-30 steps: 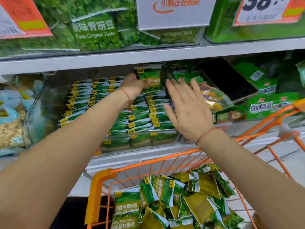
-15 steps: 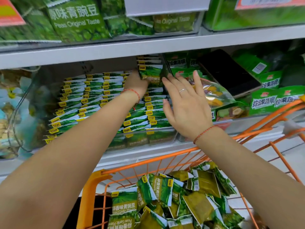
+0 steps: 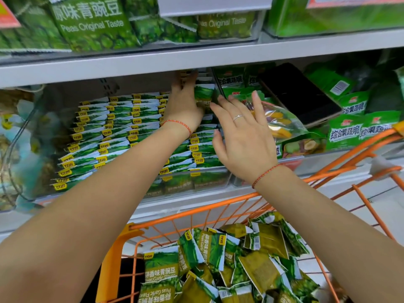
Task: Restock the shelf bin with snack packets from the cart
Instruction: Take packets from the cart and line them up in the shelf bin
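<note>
Upper-shelf bag (image 3: 91, 22) reads "Peas Original Taste" — cart packet (image 3: 160, 270) reads "Peas Garlic Flavor".

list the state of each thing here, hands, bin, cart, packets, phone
left hand: deep in the bin, gripping an upright packet
held packet: upright at the top of the right stack
right hand: open, fingers spread, at the bin's right edge
shelf bin: nearly full of stacked packets
cart: loose packets piled inside
phone: screen dark, lying tilted on bags
</note>
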### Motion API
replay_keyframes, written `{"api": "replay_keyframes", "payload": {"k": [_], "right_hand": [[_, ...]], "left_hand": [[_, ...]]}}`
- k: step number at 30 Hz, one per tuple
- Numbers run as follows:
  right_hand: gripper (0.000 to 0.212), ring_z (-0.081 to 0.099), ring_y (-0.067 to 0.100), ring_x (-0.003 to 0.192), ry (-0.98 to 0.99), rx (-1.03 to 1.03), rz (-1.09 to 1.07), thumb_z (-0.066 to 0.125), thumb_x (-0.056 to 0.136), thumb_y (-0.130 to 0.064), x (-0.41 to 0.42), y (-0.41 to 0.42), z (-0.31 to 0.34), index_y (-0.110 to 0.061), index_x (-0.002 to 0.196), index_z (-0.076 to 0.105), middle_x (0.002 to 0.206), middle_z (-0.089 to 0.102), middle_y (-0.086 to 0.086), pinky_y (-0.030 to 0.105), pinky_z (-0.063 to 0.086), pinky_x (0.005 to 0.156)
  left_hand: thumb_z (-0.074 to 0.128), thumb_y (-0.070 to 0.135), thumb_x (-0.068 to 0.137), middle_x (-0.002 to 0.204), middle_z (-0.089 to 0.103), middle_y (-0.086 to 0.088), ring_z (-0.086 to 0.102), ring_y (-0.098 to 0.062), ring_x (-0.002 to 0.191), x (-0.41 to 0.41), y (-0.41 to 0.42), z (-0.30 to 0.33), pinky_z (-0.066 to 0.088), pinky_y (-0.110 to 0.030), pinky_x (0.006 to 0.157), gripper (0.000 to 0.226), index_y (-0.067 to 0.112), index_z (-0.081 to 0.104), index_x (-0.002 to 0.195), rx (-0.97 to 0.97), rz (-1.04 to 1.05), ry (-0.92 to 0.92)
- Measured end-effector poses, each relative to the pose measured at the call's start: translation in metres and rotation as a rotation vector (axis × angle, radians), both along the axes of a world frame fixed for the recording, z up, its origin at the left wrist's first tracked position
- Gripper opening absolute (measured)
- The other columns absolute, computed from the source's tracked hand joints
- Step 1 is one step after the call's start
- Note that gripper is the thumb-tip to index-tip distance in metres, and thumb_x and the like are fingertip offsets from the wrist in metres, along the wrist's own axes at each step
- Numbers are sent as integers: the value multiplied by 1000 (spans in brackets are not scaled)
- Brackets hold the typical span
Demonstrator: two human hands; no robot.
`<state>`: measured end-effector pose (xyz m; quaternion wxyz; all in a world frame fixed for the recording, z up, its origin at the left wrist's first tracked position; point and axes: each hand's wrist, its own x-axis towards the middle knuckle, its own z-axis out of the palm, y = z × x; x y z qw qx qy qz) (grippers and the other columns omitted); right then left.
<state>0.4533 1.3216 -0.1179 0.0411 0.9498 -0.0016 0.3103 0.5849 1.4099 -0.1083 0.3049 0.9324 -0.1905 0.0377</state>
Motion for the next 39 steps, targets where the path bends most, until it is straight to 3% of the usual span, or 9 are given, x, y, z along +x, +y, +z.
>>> {"api": "replay_keyframes", "payload": {"k": [5,16,25,27,30,33,35,37,39], "right_hand": [[47,50,28,125,9,5,9,41,90,-27,0,-1,-1,-8,130,55,132,56,12,50,9,118],[39,46,31,129,-79,17,85,42,93,-25,-2,-2,0,-8,124,59,129,59,12,49,9,117],[26,61,26,98,-106,86,287,45,91,-15,-83,-16,38,-9,104,67,100,68,7,38,30,110],[28,64,26,79,-11,102,296,43,92,-19,-114,-16,40,-11,102,67,89,68,6,37,50,78],[28,60,25,52,178,1,222,39,90,-24,-148,-6,38,-14,97,64,67,64,3,26,33,39],[26,61,24,74,756,-44,-58,38,98,-33,-166,6,31,-16,105,56,88,65,5,28,35,50],[38,57,22,74,1184,-16,-143,46,95,-48,-180,12,15,-13,83,54,83,61,5,28,40,58],[50,50,19,63,1503,56,-181,57,85,-60,-194,21,0,-16,64,46,68,51,1,29,44,62],[52,59,21,80,1661,75,-213,61,77,-66,-206,25,-14,-15,80,60,83,61,2,34,50,80]], "left_hand": [[42,20,99,156,10,-15,33,-36,135,4,-3,2,31,-33,107,50,22,31,147,96,-24,40],[46,29,98,159,6,-13,16,-35,143,-11,20,16,22,-36,114,67,26,8,152,102,-51,49],[52,18,94,145,40,-6,32,-21,137,-131,84,42,22,-25,108,41,17,48,135,57,-408,-110],[52,18,94,137,50,-2,42,-18,129,-161,90,46,28,-24,103,34,19,56,128,63,-483,-74],[51,22,94,119,65,1,59,-17,107,-199,92,43,45,-29,91,28,21,62,120,168,-599,89],[52,31,95,123,61,-3,58,-22,105,-229,83,20,47,-28,84,38,16,54,130,615,-791,284],[57,39,91,115,61,-8,59,-25,95,-250,77,-3,50,-31,75,46,10,54,126,852,-896,358],[65,43,85,107,61,-9,60,-25,84,-270,73,-29,50,-28,62,53,7,53,121,922,-916,441],[71,46,78,123,55,-11,59,-29,102,-285,69,-52,50,-31,75,69,7,47,130,962,-943,377]]}}
